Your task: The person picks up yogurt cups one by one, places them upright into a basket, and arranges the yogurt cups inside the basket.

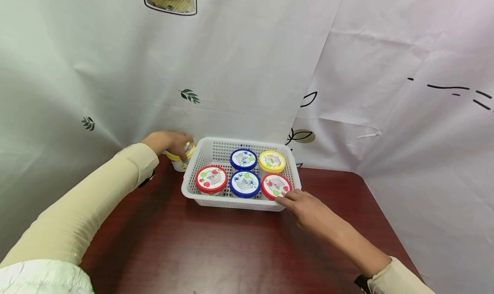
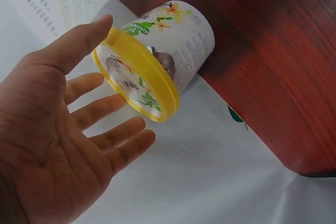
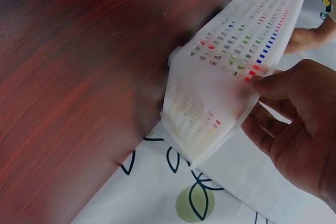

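Note:
A white tub with a yellow lid (image 2: 181, 51) stands on the table just left of a white perforated plastic basket (image 1: 235, 204). Around its lid my left hand (image 2: 63, 135) spreads with loosely bent fingers; the thumb tip is at the lid's rim, and whether it touches is hard to tell. At the basket's near right corner, my right hand (image 1: 310, 210) grips the rim, thumb outside and fingers over the inner side. Inside the basket are two red-lidded tubs (image 1: 211, 179), two blue-lidded tubs (image 1: 245, 183) and one yellow-lidded tub (image 1: 272, 161).
Dark red wooden table (image 1: 231, 247) lies under everything and extends toward me. Behind it hangs a pale cloth (image 1: 247, 71) with leaf prints, close to the basket's far side. The basket's back left part shows bare mesh floor.

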Available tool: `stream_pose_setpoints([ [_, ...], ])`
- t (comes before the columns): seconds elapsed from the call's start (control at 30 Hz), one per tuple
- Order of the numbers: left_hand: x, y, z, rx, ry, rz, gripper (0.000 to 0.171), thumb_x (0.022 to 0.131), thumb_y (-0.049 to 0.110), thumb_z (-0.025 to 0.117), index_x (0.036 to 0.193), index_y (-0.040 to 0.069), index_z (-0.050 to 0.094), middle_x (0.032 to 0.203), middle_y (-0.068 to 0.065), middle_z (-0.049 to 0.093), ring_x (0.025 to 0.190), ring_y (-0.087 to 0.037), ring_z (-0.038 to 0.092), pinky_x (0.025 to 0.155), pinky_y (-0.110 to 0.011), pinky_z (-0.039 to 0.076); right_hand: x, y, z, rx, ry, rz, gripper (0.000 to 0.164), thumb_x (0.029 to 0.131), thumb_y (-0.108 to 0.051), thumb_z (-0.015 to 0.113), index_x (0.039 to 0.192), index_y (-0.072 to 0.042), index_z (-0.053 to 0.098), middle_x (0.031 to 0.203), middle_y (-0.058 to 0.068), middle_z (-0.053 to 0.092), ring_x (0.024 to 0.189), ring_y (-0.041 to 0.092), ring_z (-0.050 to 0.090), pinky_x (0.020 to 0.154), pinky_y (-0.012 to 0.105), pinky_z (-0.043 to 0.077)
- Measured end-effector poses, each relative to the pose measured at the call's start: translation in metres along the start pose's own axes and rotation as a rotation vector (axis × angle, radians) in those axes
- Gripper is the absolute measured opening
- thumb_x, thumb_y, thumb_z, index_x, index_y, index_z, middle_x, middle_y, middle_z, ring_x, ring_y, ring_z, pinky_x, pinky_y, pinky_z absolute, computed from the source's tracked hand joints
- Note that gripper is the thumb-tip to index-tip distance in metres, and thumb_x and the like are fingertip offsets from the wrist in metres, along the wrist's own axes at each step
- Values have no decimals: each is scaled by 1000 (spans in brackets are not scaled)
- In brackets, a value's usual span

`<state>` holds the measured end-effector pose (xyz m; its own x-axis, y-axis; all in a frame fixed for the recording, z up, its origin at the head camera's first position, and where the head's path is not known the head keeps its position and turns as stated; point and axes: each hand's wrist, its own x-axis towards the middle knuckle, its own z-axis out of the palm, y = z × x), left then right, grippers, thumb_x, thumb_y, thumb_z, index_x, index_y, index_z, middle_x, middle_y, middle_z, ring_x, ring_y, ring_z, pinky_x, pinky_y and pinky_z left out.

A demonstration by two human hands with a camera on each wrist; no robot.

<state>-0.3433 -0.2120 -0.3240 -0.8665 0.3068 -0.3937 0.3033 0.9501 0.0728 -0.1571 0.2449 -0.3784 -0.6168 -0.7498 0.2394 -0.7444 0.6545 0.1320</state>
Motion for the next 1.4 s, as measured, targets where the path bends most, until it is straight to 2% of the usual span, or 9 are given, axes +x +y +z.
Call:
stream_pose_setpoints([
  [0.37,1,0,2,-19,-6,-18,90,92,33,91,166,5,48,165,-32,46,143,-47,53,119,-66,52,0,2,0,-3,-18,9,50,90,4,83,137,-12,79,124,10,80,115,28,77,103,46,65],
  [0.53,2,-1,3,-15,-13,-14,86,91,32,91,164,9,53,161,-33,44,137,-46,55,115,-63,56,0,2,1,0,-23,15,50,91,4,83,137,-12,78,124,10,81,115,28,77,104,46,65],
  [1.03,5,-7,1,-60,0,26,81,89,31,91,158,6,57,158,-30,50,137,-47,55,114,-68,56,2,3,1,3,-41,20,53,90,4,84,139,-12,78,128,11,80,120,30,76,106,48,64],
  [1.4,14,-11,4,-120,-65,25,92,87,32,92,164,5,51,166,-29,52,147,-47,54,120,-70,51,0,4,2,0,-42,17,54,88,5,84,140,-12,78,128,11,81,120,30,76,107,48,64],
])
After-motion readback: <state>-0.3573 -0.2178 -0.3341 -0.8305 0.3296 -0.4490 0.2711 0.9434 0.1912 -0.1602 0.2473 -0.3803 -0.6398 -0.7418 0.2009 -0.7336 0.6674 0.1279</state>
